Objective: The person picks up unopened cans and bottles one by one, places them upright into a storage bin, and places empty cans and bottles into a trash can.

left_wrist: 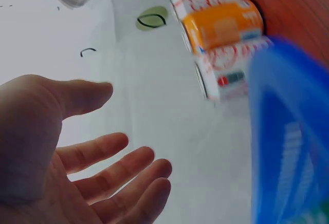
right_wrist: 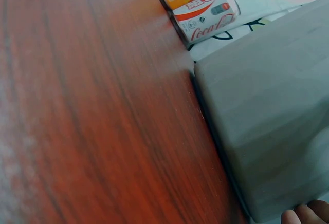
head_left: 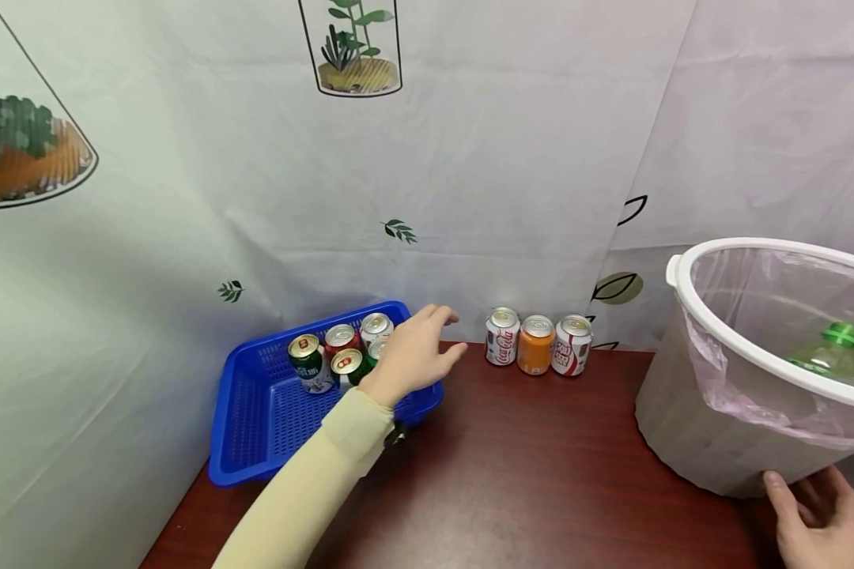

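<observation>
Hovering L hand [head_left: 413, 348] wide, we est. table's [head_left: 512, 458] back-edge cans [head_left: 536, 348] slick, dentable: hold mid-body; R hand [head_left: 821, 521] on bin [head_left: 704, 419], grip unclear.

Three cans [head_left: 536, 352] on the counter [head_left: 512, 474], at least five in one blue basket [head_left: 292, 419]; one bin [head_left: 683, 411], one bottle [head_left: 833, 356].

The head view is softly lit and fairly sharp, the table [head_left: 512, 474] glossy, a print [head_left: 24, 150] stretched at the left edge. From the left wrist, basket [left_wrist: 272, 111] and cans [left_wrist: 221, 23] blur; the left hand [left_wrist: 46, 172] is shaded against washed-out wall [left_wrist: 31, 29]. From the right wrist, pale glare hazes the table; shadow edges the bin [right_wrist: 272, 106].
</observation>
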